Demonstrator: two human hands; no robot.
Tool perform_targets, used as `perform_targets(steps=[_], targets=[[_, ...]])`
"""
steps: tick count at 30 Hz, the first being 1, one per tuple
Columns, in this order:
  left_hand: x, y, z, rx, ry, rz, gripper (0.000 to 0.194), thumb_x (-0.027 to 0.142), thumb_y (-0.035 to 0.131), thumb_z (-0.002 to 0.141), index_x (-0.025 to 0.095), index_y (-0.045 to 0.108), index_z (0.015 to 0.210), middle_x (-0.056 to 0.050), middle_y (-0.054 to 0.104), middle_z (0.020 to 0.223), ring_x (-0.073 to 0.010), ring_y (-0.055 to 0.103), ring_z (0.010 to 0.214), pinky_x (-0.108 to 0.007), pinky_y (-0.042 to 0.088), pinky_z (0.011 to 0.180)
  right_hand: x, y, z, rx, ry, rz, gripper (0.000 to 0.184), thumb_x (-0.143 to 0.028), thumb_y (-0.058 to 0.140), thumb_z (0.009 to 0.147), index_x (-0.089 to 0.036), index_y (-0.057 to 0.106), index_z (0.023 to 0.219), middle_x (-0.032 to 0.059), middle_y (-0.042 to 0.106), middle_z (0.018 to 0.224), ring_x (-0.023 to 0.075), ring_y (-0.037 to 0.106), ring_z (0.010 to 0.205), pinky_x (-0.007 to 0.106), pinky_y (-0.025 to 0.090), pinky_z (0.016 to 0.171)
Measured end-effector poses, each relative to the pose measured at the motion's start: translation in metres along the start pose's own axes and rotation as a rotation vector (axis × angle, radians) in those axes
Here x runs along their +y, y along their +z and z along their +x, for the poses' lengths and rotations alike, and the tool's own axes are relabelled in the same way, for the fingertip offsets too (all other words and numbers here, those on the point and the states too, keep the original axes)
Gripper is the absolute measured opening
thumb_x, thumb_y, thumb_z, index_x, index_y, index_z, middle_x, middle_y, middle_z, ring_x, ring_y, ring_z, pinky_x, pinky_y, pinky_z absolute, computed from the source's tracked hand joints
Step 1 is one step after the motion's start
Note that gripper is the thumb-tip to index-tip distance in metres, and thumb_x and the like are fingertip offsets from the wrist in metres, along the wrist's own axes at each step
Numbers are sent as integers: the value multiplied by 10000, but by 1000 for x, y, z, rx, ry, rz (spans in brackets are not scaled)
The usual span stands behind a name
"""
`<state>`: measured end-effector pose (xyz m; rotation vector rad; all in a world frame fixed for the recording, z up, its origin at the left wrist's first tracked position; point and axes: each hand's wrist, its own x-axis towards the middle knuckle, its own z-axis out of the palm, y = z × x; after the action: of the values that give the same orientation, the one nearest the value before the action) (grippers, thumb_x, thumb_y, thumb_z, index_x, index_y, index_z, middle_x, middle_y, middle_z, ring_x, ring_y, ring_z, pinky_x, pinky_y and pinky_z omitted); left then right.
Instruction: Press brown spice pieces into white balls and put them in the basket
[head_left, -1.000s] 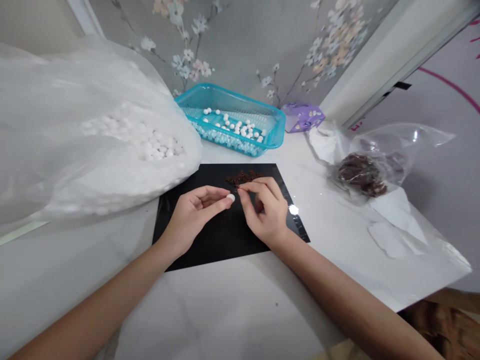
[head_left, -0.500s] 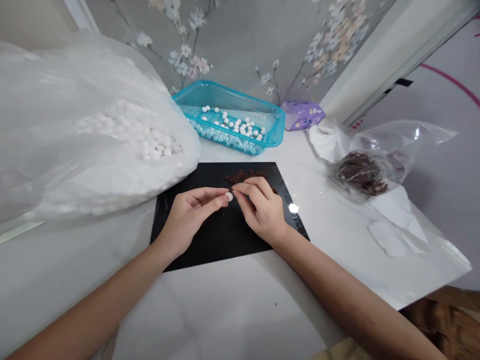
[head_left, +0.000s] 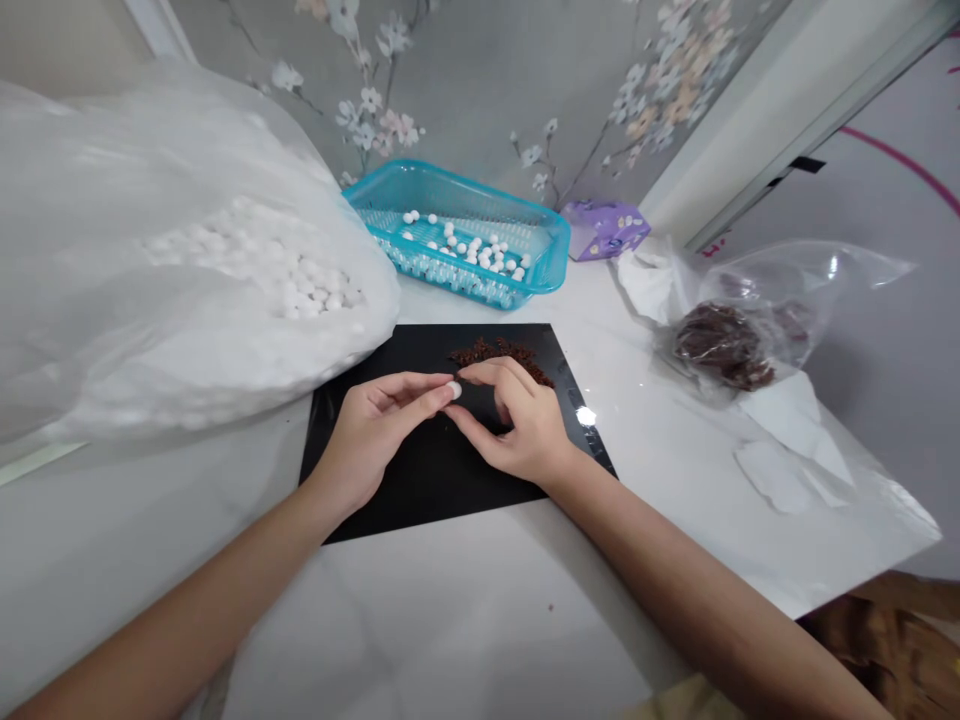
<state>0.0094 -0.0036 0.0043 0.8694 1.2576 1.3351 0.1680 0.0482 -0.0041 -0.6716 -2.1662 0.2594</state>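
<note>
My left hand pinches a small white ball between thumb and forefinger over a black mat. My right hand is curled beside it, its fingertips pressed against the ball; whether they hold anything small is hidden. A little heap of dark brown bits lies on the mat just beyond my fingers.
A big clear bag of white balls bulges at the left. A turquoise basket with several white balls stands behind the mat. A purple box is at the back; a plastic bag of brown bits and white paper lie right.
My hands drifted slightly left and closer together. The right fingers have curled down and now touch the white ball.
</note>
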Motion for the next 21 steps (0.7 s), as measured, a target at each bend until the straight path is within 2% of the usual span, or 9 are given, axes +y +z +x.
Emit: perform_targets(steps=[11, 17, 21], targets=[[0, 0, 0, -2, -4, 18, 204, 334, 779, 645, 222, 750, 814, -31, 742, 853, -170, 649, 858, -270, 501, 816, 2, -1, 1, -1, -20, -33, 135, -290, 522, 889, -204, 590, 968, 50, 689, 910, 123, 639, 708, 220, 500, 508], [-1, 0, 1, -18, -10, 3, 164, 312, 776, 658, 244, 753, 805, -7, 745, 845, -136, 648, 838, -229, 495, 811, 2, -1, 2, 34, -74, 3, 97, -231, 550, 880, -183, 565, 962, 48, 683, 885, 110, 641, 726, 197, 487, 509], [-3, -1, 1, -20, -8, -3, 155, 299, 775, 661, 247, 754, 805, -8, 748, 849, -144, 654, 855, -237, 497, 821, 3, -1, 1, 17, -72, -10, 96, -244, 537, 890, -192, 564, 965, 37, 679, 892, 99, 630, 688, 196, 484, 503]])
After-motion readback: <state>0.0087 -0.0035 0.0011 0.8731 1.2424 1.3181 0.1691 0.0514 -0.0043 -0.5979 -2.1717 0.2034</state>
